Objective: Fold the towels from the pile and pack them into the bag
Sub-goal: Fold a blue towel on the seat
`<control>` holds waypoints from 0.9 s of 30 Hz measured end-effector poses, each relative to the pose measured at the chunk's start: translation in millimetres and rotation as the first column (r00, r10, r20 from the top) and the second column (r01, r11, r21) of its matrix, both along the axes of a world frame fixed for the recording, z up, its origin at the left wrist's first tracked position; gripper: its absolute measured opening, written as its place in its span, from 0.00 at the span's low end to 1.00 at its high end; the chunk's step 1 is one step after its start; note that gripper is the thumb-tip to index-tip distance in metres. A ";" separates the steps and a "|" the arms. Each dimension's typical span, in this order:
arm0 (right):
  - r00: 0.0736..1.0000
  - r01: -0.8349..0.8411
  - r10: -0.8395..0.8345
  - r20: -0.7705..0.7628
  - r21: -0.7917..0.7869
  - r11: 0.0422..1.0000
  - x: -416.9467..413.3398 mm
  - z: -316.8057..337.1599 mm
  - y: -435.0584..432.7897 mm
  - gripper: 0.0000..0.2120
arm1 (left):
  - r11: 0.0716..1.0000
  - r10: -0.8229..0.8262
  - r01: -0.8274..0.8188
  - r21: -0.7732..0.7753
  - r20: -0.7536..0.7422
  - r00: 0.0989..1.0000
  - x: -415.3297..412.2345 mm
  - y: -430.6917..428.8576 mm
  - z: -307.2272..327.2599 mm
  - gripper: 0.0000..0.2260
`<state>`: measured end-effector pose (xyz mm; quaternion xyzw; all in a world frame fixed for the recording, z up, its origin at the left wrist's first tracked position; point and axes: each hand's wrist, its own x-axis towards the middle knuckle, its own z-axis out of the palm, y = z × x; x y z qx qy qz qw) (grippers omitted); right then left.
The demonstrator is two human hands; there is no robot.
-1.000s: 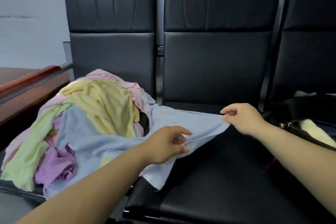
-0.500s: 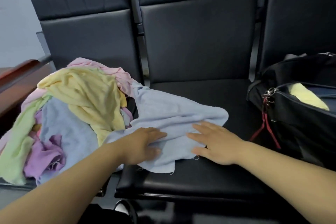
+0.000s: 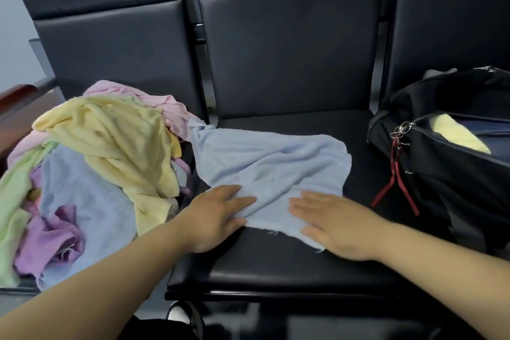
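The blue towel (image 3: 271, 157), laid lengthwise left-right, is pressed by flat-fingered left hand (image 3: 218, 215) and right hand (image 3: 331, 226); the bag (image 3: 455, 171) is cropped.

Bare forearms (image 3: 91, 292), dark trousers (image 3: 154, 330), shoe (image 3: 182, 317) (white trim, partly seen)

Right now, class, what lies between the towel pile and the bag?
Head view: the blue towel lies on the middle seat, left hand and right hand flat on it; bare seat separates it from the bag.
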<state>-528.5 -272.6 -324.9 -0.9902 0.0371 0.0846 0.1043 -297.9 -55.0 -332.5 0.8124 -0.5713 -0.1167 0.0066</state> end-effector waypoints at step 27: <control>0.808 0.320 -0.504 0.305 0.491 0.810 -21.2 -3.7 -31.2 0.11 | 0.889 0.063 -0.271 -0.370 -0.486 0.871 -32.9 -27.4 2.8 0.12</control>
